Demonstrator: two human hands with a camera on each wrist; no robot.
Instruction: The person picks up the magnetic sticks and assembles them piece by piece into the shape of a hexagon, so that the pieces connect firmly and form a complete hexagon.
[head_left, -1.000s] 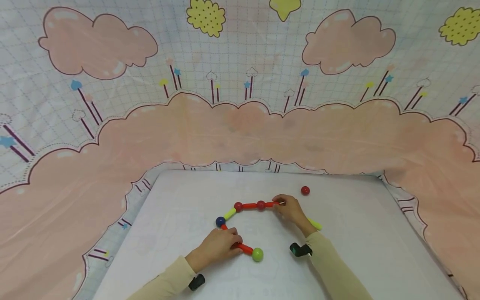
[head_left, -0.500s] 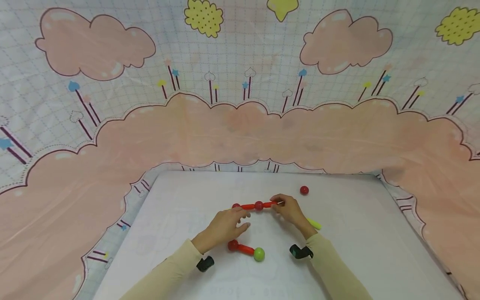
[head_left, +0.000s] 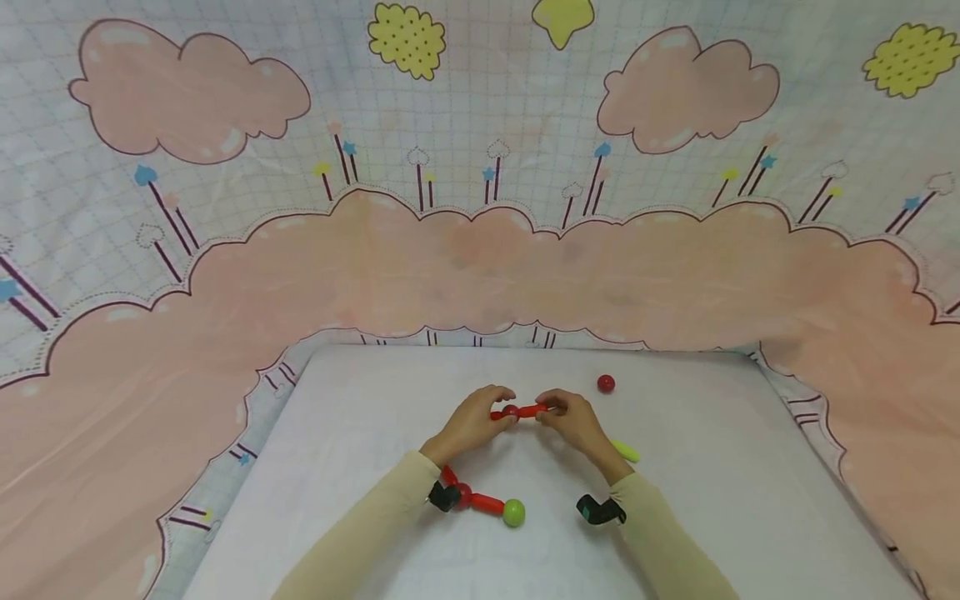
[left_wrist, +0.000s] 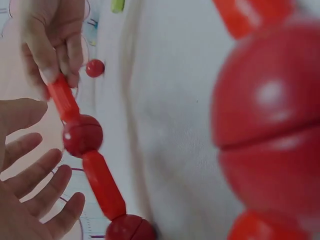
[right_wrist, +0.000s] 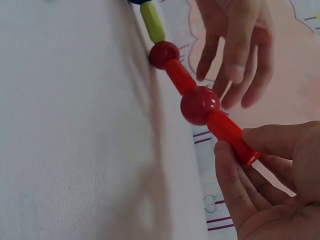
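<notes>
My right hand [head_left: 573,419] pinches the free end of a red rod [right_wrist: 227,132] between thumb and fingers. That rod joins a red ball [right_wrist: 200,105], followed along the chain by another red rod [right_wrist: 180,76], a second red ball [right_wrist: 164,54], a yellow-green rod [right_wrist: 152,22] and a dark blue ball [right_wrist: 138,1]. Beside the first ball, my left hand [left_wrist: 35,185] has its fingers spread and loosely bent, gripping nothing. In the head view this hand hides much of the chain. Nearer the body, below the left wrist, lie a red ball [head_left: 462,497], a red rod [head_left: 487,504] and a green ball [head_left: 513,512], joined.
A loose red ball [head_left: 606,383] lies toward the back right of the white table [head_left: 750,467]. Partly behind the right forearm is a loose yellow-green rod [head_left: 625,451]. A patterned cloth [head_left: 480,275] surrounds the table's back and sides.
My left hand has let go of the near part of the chain and moved away from the body and rightward to the far red ball. My right hand keeps its pinch on the red rod.
</notes>
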